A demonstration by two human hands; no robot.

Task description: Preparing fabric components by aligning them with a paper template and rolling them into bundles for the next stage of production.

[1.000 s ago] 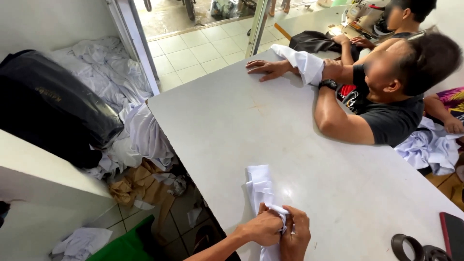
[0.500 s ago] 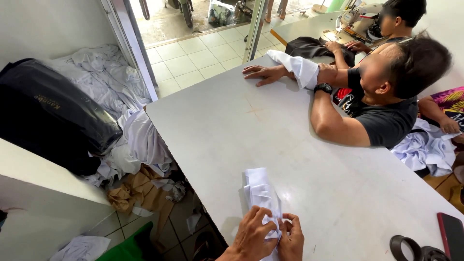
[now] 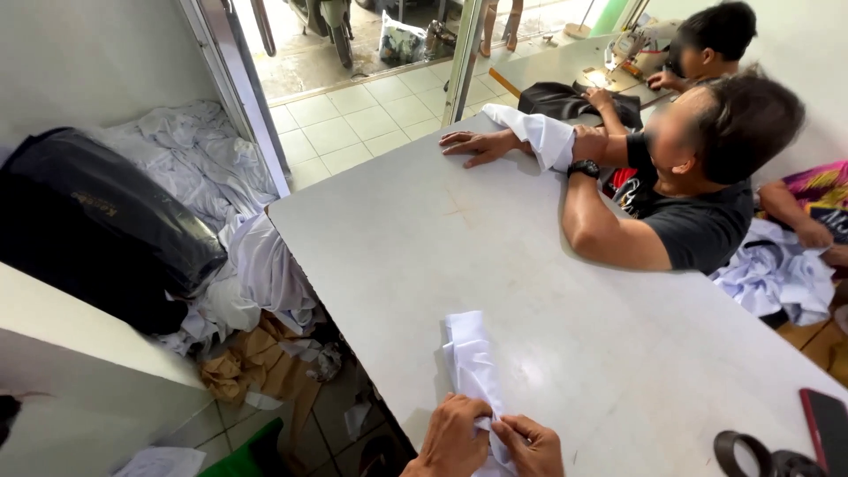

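A narrow piece of white cloth (image 3: 472,360) lies lengthwise on the pale grey table (image 3: 495,256), near its front edge. My left hand (image 3: 454,436) and my right hand (image 3: 533,443) both pinch the near end of this cloth, side by side at the bottom of the view. The far end of the cloth rests flat on the table.
A person in a dark shirt (image 3: 698,221) leans on the table's right side, one hand (image 3: 477,146) flat on it with white cloth (image 3: 539,132) over the forearm. Another person sits at a sewing machine (image 3: 632,49) behind. White garments (image 3: 221,203) and a black bag (image 3: 97,221) lie left. A red phone (image 3: 829,428) lies at right.
My hands and the white cloth have shifted slightly left and nearer the table's front edge. The view has tilted. The leaning person has stayed in place.
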